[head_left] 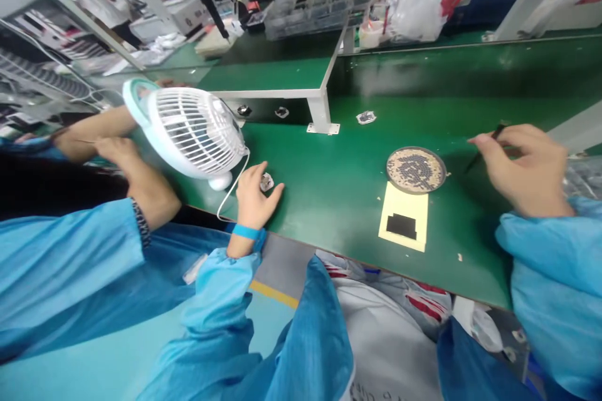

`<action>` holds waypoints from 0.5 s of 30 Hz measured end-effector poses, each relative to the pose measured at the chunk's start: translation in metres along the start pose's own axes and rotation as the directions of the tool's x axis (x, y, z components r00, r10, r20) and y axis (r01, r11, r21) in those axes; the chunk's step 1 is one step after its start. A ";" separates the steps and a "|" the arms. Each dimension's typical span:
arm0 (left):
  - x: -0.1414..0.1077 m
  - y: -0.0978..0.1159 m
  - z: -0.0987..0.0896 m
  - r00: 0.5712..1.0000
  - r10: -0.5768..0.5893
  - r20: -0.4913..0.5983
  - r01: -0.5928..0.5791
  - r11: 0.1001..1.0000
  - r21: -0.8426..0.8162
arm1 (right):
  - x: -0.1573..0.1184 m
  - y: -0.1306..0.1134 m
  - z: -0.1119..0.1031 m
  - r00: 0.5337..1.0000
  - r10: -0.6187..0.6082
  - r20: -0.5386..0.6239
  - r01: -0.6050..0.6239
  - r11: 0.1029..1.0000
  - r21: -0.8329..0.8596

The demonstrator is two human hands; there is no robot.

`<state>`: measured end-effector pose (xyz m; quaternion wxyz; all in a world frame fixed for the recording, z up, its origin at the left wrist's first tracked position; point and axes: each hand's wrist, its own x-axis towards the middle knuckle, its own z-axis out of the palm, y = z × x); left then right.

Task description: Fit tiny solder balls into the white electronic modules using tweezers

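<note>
My left hand rests low over the green bench with thumb and fingers apart. A small silvery part lies beside its fingers; whether they touch it I cannot tell. My right hand pinches dark tweezers, their tips pointing down and left above the bench. Between my hands sits a round dish filled with many tiny dark pieces on a tan ground. Just below it lies a yellow paper bearing a black rectangular patch. Another small silvery part lies farther back.
A white fan stands left of my left hand, its cord hanging near my wrist. A co-worker's arms are at the far left. A raised shelf on a white leg holds a clear compartment box.
</note>
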<state>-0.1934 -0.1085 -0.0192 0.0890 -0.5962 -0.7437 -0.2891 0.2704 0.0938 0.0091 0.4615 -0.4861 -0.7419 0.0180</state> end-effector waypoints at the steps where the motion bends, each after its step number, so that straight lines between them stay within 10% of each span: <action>1: -0.003 -0.015 -0.003 0.997 -0.069 0.017 0.068 0.997 0.039 | 0.001 0.001 -0.002 1.000 0.008 -0.018 -0.008 1.000 -0.002; 5: 0.000 -0.028 -0.001 0.982 -0.164 0.097 0.163 0.986 0.020 | 0.006 0.001 -0.008 0.936 0.304 0.176 -0.279 0.948 -0.156; 9: 0.028 0.021 0.012 0.953 -0.215 0.214 0.274 0.913 -0.302 | 0.009 0.000 -0.011 0.825 0.488 0.286 -0.412 0.865 -0.287; 15: 0.070 0.128 0.050 0.845 0.101 0.524 0.452 0.389 -0.803 | -0.008 0.025 -0.007 0.904 0.327 0.277 -0.242 0.923 -0.300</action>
